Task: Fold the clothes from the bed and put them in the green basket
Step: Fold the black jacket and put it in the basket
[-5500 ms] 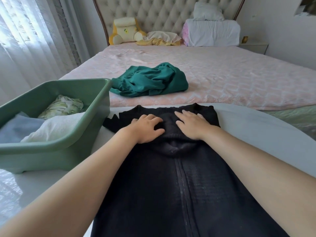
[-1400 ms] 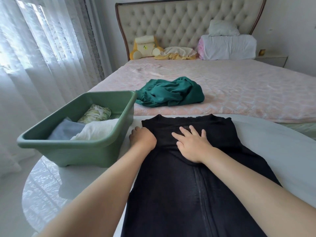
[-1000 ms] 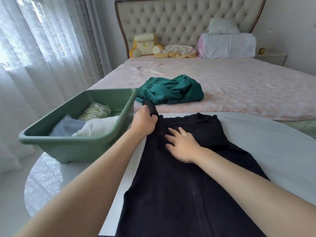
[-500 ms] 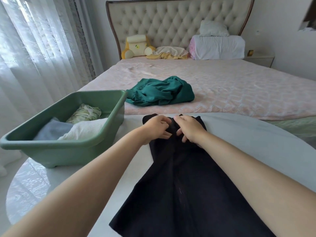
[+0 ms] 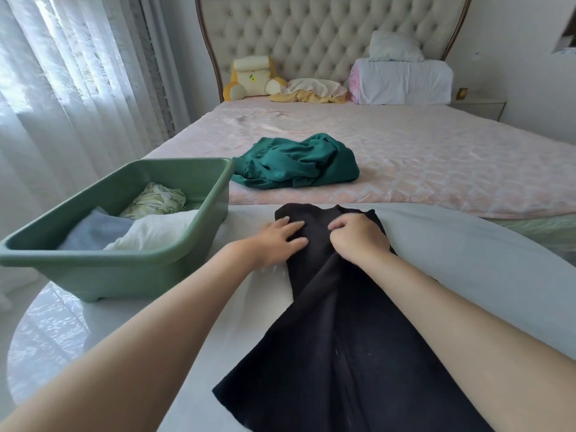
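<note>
A black garment (image 5: 336,338) lies lengthwise on the white round table (image 5: 467,269), narrow at its far end and flaring toward me. My left hand (image 5: 277,241) rests flat on its far left edge with fingers spread. My right hand (image 5: 358,238) has its fingers curled into the black cloth near the top. The green basket (image 5: 124,266) stands on the table to the left, holding a blue, a white and a floral folded piece. A crumpled dark green garment (image 5: 296,162) lies on the pink bed (image 5: 436,163) behind.
At the headboard sit a yellow cushion (image 5: 252,76), a cream and yellow cloth (image 5: 311,90) and white pillows (image 5: 402,76). White curtains (image 5: 62,88) hang on the left. A nightstand (image 5: 480,104) stands at the far right.
The garment's left side has been folded over toward the middle, so it is narrower. My left hand let go and now lies flat; my right hand moved up and bunches the cloth.
</note>
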Demonstrator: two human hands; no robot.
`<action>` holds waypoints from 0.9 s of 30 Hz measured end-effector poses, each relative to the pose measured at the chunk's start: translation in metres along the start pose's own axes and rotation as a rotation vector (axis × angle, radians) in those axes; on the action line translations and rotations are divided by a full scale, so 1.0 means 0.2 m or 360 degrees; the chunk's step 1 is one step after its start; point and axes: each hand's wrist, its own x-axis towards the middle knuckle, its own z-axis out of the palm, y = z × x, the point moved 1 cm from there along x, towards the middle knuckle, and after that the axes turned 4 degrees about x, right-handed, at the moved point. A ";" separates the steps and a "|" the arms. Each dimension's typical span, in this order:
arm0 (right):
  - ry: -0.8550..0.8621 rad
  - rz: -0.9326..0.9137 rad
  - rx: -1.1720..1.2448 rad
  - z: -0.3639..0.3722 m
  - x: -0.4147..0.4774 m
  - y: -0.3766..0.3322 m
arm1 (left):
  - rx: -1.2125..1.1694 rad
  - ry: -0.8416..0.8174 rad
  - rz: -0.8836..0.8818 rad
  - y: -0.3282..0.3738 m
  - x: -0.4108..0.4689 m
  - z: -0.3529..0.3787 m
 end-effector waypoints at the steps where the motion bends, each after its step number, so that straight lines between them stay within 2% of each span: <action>1: -0.0050 -0.0015 -0.0266 0.00 -0.01 0.03 | 0.0024 -0.0120 -0.0043 0.00 0.00 0.01; 4: -0.0031 -0.0258 -0.0645 0.01 0.01 0.07 | 0.0088 -0.0203 -0.0141 0.02 0.01 -0.01; 6: 0.0013 -0.0519 -0.0693 0.01 0.02 0.08 | 0.0134 -0.0164 -0.0266 0.04 0.01 -0.03; 8: -0.0125 -0.0686 -0.0673 0.01 0.03 0.09 | 0.0152 -0.0175 -0.0336 0.07 0.01 -0.04; 11: -0.0504 -0.0649 -0.0462 0.02 0.03 0.14 | 0.0020 -0.0178 -0.0274 0.12 0.02 -0.03; 14: -0.0658 -0.0614 -0.0262 0.01 0.05 0.16 | -0.0369 -0.0112 -0.0251 0.09 0.06 -0.03; 16: -0.0653 -0.0622 -0.0213 0.03 0.07 0.17 | -0.0458 0.0037 -0.0207 0.07 0.09 -0.04; 19: -0.0614 -0.0639 -0.0206 0.06 0.12 0.19 | -0.0328 0.0371 -0.0167 0.02 0.15 -0.04; 21: -0.0580 -0.0664 -0.0309 0.08 0.16 0.19 | -0.0360 0.0483 -0.0210 -0.02 0.21 -0.02; 24: -0.0499 -0.0744 -0.0588 0.12 0.22 0.21 | -0.0378 0.0421 -0.0249 -0.08 0.30 0.03; 27: -0.0495 -0.0770 -0.0695 0.14 0.26 0.22 | -0.0319 0.0283 -0.0227 -0.10 0.32 0.04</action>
